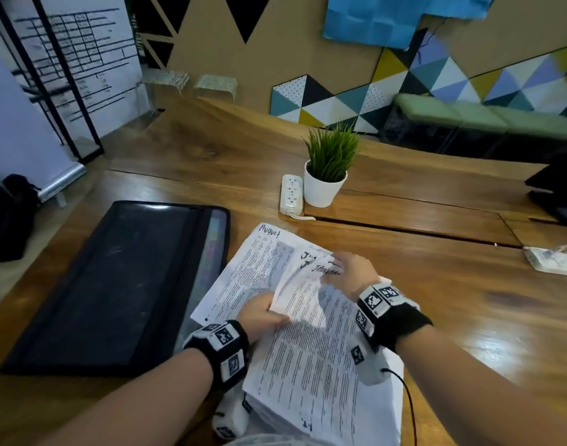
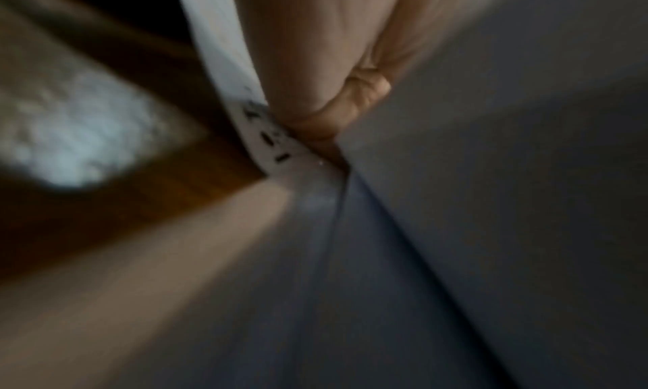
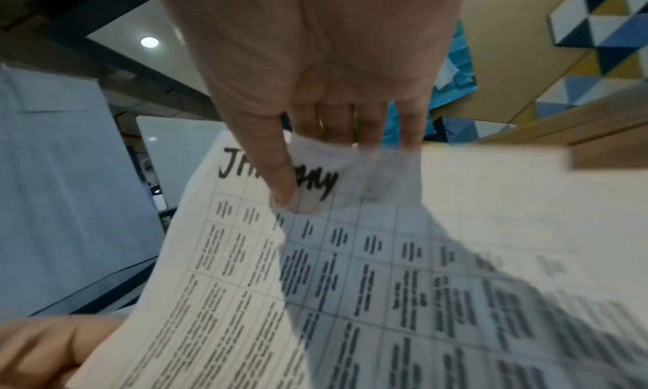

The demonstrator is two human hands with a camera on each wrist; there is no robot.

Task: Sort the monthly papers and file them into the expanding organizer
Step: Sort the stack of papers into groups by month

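My right hand (image 1: 351,274) pinches the top edge of a lifted sheet (image 1: 303,292) headed with a handwritten month that looks like "January"; in the right wrist view my thumb (image 3: 277,170) lies over the middle of that word while my other fingers sit behind the paper. My left hand (image 1: 262,313) grips the lower left edge of the same sheet, thumb on top, fingers underneath. The left wrist view is blurred, showing little more than my palm against a white paper edge.

The sheet curls up above the stack of papers (image 1: 311,371), which lies flat on the wooden tabletop (image 1: 468,300). A page headed "August" (image 1: 259,252) pokes out from under the stack on its far left side. Just left of the stack lies the black expanding organizer (image 1: 114,284), flat, its coloured tabs showing along the edge nearest the papers. Beyond the stack stand a white potted plant (image 1: 327,169) and, touching its left side, a white power strip (image 1: 290,194).
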